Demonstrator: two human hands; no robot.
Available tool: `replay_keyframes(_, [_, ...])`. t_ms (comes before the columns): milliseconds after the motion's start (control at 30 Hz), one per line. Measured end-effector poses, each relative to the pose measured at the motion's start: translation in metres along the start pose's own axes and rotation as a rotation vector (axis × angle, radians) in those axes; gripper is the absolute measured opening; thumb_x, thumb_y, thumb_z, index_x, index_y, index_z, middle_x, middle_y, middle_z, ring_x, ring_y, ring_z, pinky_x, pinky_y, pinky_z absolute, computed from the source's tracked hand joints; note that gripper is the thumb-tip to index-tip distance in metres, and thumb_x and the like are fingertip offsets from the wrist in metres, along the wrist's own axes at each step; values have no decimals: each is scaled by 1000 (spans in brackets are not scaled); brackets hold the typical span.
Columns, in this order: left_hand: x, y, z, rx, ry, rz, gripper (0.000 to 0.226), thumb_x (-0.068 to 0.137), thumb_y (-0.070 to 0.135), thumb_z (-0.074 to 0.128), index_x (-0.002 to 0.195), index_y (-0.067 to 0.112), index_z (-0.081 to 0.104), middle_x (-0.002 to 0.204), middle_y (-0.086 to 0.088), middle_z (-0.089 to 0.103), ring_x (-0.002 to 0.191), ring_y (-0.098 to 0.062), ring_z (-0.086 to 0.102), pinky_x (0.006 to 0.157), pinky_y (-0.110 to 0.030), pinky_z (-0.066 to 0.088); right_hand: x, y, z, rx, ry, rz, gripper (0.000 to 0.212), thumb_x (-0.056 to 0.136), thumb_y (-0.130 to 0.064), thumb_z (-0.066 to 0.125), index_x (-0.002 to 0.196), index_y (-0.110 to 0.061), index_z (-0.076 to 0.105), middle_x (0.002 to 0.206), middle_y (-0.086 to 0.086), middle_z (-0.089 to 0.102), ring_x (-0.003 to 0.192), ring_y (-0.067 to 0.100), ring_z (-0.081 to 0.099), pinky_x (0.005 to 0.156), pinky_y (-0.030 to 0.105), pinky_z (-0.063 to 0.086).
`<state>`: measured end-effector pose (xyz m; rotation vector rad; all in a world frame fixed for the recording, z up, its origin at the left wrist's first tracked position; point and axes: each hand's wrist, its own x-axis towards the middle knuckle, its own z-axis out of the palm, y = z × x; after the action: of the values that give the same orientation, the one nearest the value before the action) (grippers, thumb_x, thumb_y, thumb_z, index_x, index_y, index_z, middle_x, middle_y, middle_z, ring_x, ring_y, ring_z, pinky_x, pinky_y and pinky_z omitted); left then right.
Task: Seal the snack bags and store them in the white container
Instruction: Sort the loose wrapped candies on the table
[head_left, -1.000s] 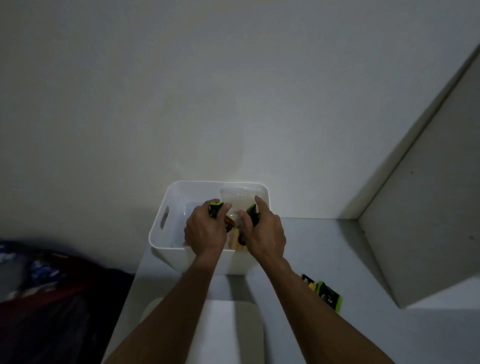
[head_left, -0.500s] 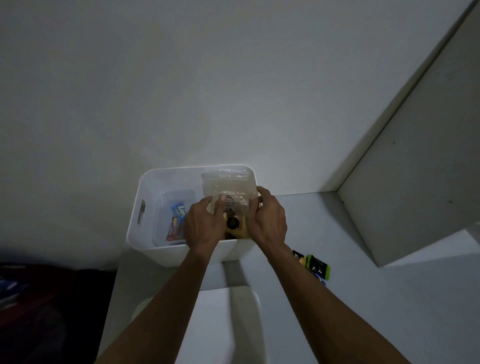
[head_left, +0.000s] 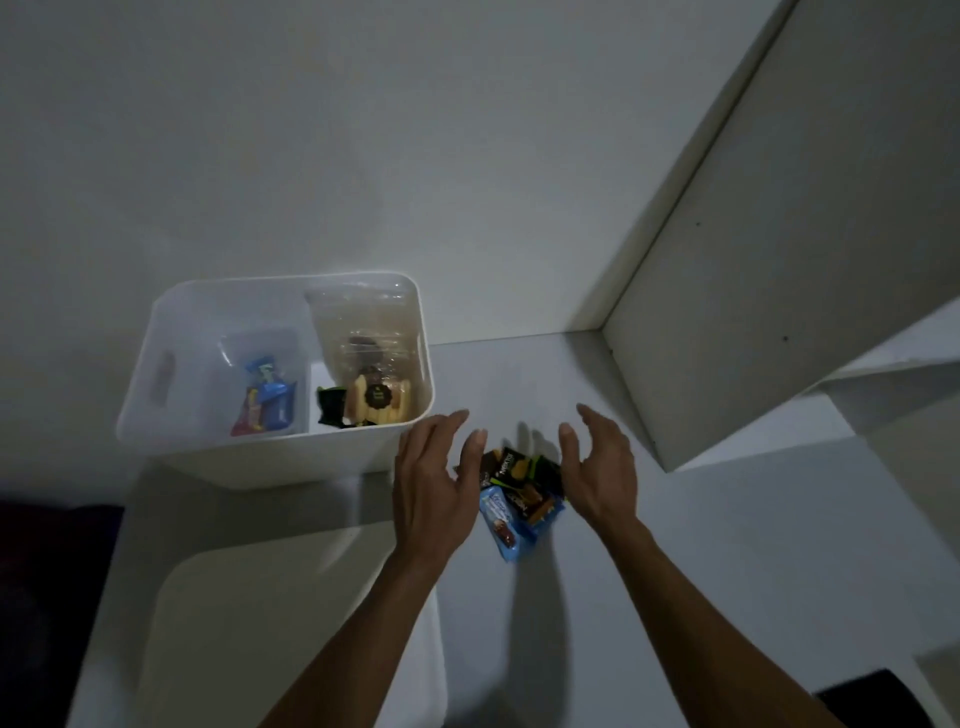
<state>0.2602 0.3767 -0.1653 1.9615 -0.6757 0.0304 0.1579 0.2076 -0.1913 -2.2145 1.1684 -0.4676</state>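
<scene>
The white container (head_left: 156, 415) stands at the back left of the white table. Inside it a clear snack bag (head_left: 369, 358) with biscuits leans against the right wall, and a second clear bag with blue and red wrapped snacks (head_left: 265, 400) lies on the left. A small pile of loose snack packets (head_left: 519, 488), black, green and blue, lies on the table to the container's right. My left hand (head_left: 431, 483) and my right hand (head_left: 600, 467) hover on either side of that pile, fingers spread and holding nothing.
A white lid or tray (head_left: 270, 623) lies near the table's front left. A tall white cabinet panel (head_left: 779, 260) rises at the right, with a lower white ledge (head_left: 883, 415) beside it. A dark object (head_left: 883, 701) sits at the bottom right corner.
Both hands let go of the biscuit bag, which now rests in the container, and moved right and toward me to the pile of packets. The view shifted so the container sits further left.
</scene>
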Motion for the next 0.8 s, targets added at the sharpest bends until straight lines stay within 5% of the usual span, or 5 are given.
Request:
replay_keyframes(167, [-32,-39,60,212,-173,-99,42,101,39,34,129,19,57,131,-5,56,123,-25,51,98,-47,46,-16,45,40,-115,-166,-118,54,96,-41,53,144,-17,46,150,11,44,138,30,38,108,44,37])
replay_keyframes(400, [-36,-73,116,534,-412,9,50,97,38,23,139,23,44,149,-10,44,136,-33,41,105,-55,38,-33,92,91,-256,-300,-237,61,102,-55,30,155,-26,24,164,-2,18,152,23,10,118,53,17])
replay_keyframes(533, [-45,-88,136,618,-458,-2,55,102,49,6,143,37,41,155,3,35,143,-28,29,110,-52,26,-26,111,89,-286,-238,-290,53,102,-49,39,149,-24,38,160,2,30,149,27,23,114,51,27])
replay_keyframes(800, [-53,-83,159,687,-204,5,39,94,50,47,113,21,64,133,-1,58,128,-30,46,108,-51,31,10,137,54,-499,-163,-368,52,97,-45,39,148,-35,35,157,-2,30,127,24,40,90,41,36])
